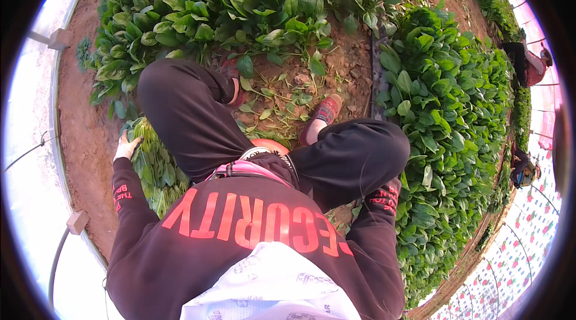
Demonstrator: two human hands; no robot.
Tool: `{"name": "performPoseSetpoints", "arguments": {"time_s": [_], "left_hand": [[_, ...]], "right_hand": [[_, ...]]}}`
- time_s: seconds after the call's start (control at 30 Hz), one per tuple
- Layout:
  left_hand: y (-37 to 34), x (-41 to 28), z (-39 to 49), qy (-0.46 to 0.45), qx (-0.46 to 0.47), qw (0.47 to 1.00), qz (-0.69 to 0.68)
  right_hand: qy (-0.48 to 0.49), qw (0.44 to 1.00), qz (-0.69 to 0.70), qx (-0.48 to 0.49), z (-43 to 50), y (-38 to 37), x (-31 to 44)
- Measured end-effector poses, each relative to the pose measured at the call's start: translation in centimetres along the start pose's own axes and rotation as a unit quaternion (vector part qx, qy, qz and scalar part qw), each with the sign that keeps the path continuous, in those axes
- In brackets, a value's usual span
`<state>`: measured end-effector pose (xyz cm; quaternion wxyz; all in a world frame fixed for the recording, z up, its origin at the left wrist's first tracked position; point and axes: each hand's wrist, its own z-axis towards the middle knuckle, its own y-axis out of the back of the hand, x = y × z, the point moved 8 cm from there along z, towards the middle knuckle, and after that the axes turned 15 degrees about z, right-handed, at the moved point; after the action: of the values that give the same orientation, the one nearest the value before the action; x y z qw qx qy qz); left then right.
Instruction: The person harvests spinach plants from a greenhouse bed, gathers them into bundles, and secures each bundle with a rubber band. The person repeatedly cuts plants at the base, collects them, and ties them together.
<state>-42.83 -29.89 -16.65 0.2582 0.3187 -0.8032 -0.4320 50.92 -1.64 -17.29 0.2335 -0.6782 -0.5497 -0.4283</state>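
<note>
At the left, my left hand (127,145) rests against the outer edge of a heap of picked spinach (164,164), thumb spread from the fingers. Leaves and pale stems in this heap lie bundled beside my left thigh, partly covered by my leg and sleeve. My right hand is out of view behind my bent right knee; only the right sleeve (382,200) shows, close to the spinach bed on the right (450,108). In front of my feet grows a dense stand of spinach (252,0).
Loose leaves and stems (281,104) litter the soil between my shoes (327,110). A dark strip (377,74) runs along the right bed. Plastic greenhouse sheeting (31,108) borders the soil path (83,140). Two other people (533,65) are at the far right.
</note>
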Motion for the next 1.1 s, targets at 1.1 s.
{"name": "performPoseSetpoints", "arguments": {"time_s": [1.1], "left_hand": [[-9.0, -73.9, -13.9, -0.678, -0.229, 0.651, 0.252]], "right_hand": [[-0.205, 0.946, 0.252, 0.014, 4.2, -8.5, -8.6]]}}
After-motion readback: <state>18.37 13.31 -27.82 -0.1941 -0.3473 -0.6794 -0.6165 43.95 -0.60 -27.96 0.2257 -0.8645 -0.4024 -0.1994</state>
